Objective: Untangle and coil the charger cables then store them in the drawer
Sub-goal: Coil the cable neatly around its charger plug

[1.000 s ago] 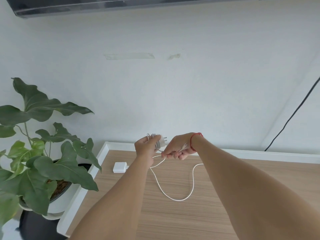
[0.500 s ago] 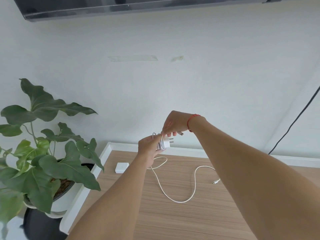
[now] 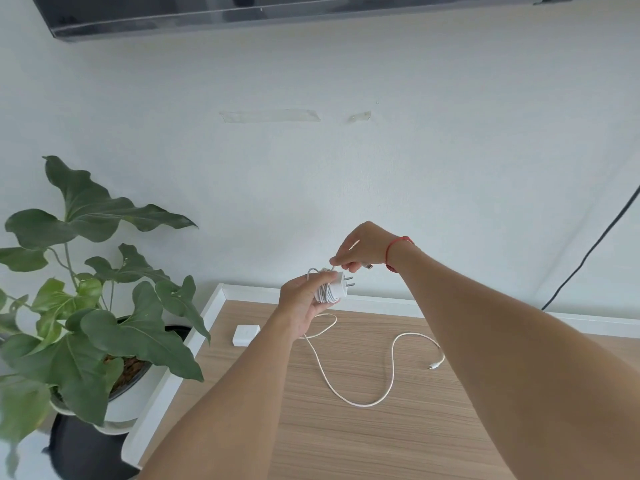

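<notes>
White charger cable (image 3: 325,292), wound in tight turns round a white wall plug with metal prongs (image 3: 340,282), sits in the left hand (image 3: 304,306), held up over the far edge of the light wood-grain desk (image 3: 346,445). The left hand's fingers and thumb curl round the wrapped bundle, and the prongs point right. The right hand (image 3: 363,247) hovers just above, its thumb and forefinger pinching the cable's short free stretch where it leaves the bundle. A small metal-tipped connector (image 3: 369,265) pokes out from under its curled fingers. A thin red string bracelet (image 3: 398,244) circles the right wrist.

A second long white cable (image 3: 363,404) lies loose on the desk below the hands in a wide wavy curve. Its small connector end (image 3: 435,365) rests on the wood to the right. Its other end runs behind the left wrist, and I cannot tell what it joins. A small white square adapter block (image 3: 246,335) lies flat near the desk's far left corner, apart from the loose cable.

Beside the desk's white raised rim (image 3: 214,306) stands a broad-leaved green plant (image 3: 114,327) in a white pot (image 3: 128,407). A black cord (image 3: 595,244) runs down the white wall on the right. Two strips of clear tape (image 3: 270,115) cling to the wall under a long dark panel (image 3: 277,12).
</notes>
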`<state>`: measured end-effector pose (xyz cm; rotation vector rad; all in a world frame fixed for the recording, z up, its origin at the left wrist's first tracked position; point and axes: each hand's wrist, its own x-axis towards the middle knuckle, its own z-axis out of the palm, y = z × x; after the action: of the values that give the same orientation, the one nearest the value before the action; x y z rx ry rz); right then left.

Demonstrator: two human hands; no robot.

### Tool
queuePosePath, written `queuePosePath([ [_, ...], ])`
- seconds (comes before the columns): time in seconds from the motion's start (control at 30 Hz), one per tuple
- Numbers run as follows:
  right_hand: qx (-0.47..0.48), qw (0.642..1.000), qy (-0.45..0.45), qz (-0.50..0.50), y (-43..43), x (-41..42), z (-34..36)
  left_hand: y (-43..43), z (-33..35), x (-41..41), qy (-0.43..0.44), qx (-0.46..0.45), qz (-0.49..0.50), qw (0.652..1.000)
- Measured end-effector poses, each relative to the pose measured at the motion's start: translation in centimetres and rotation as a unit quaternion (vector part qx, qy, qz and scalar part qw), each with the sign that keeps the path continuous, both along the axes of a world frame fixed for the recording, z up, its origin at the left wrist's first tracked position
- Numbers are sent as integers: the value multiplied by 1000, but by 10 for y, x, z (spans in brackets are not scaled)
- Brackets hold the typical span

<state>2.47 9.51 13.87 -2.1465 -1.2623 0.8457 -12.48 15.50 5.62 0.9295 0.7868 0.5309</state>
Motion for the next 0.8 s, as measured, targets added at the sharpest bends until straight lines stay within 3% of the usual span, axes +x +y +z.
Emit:
queuePosePath([
  [0.17,-51,995,83,-8,-12,12,0,5,-1,-4,27,15,15,999],
  [0.33,37,997,18,-67,-11,13,-21,4,-2,-5,-20,-32,16,999],
  [0.47,71,977,110,-168,-11,-3,-49,0,6,3,-71,-54,22,996],
  [0.8,70,944,236,-220,-11,-28,-77,-10,-8,15,-47,-68,119,989],
])
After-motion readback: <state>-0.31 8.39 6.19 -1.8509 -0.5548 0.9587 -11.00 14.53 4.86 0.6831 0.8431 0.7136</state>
